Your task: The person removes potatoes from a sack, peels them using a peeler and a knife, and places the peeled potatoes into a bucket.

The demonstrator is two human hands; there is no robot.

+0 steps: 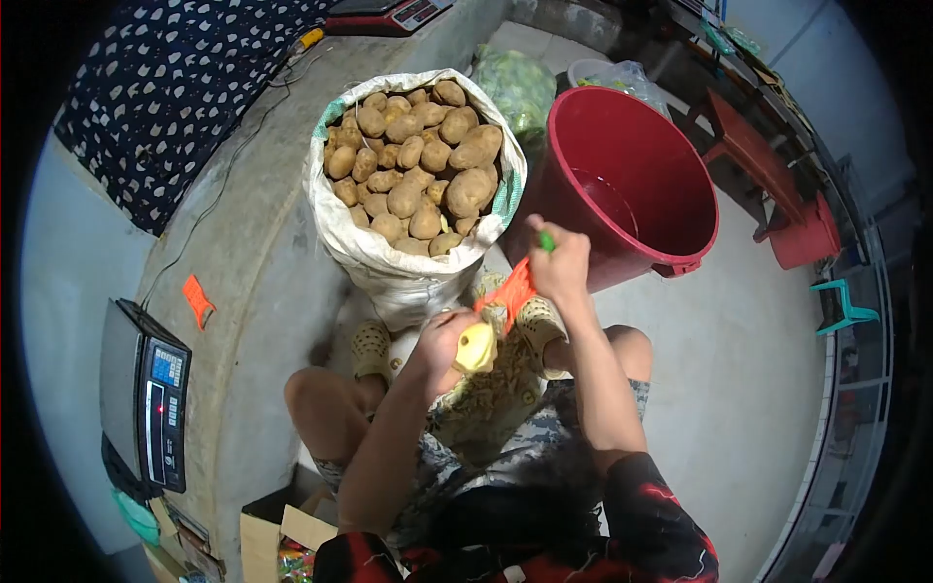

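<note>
My left hand (443, 352) is closed around a potato (475, 348), partly peeled, with pale yellow flesh and a dark spot facing up. In my right hand (565, 264) is an orange peeler (509, 294), its lower end right by the potato. A green piece (546, 241) sticks out at the top of that fist; I cannot tell whether it belongs to the peeler. Both hands are between my knees, above peelings (491, 398) heaped on the floor. Just beyond them stands an open white sack (403, 282) full of unpeeled potatoes (413, 165).
A large red tub (632, 175) stands right of the sack, with a green-filled bag (515, 92) behind it. On the left concrete ledge are another orange tool (197, 299) and a digital scale (160, 398). A cardboard box (260, 546) sits at lower left; a teal stool (844, 306) is far right.
</note>
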